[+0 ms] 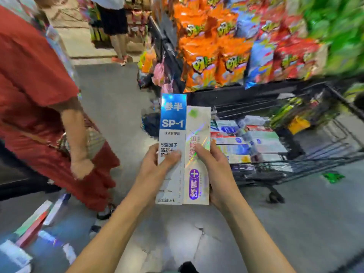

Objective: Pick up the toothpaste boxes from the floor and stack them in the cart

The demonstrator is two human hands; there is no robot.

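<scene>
Left hand (157, 166) grips the blue box (173, 123); right hand (214, 170) grips the holographic box (197, 138). Held side by side, apparently squared for stacking in the cart (295, 166), right.

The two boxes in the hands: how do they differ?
The blue-topped box, held by the left hand, has a blue upper part over white; the shiny box, held by the right hand, is pale with rainbow glints and a purple label. The blue-topped box reaches higher. Both stand upright, side by side and touching.
</scene>
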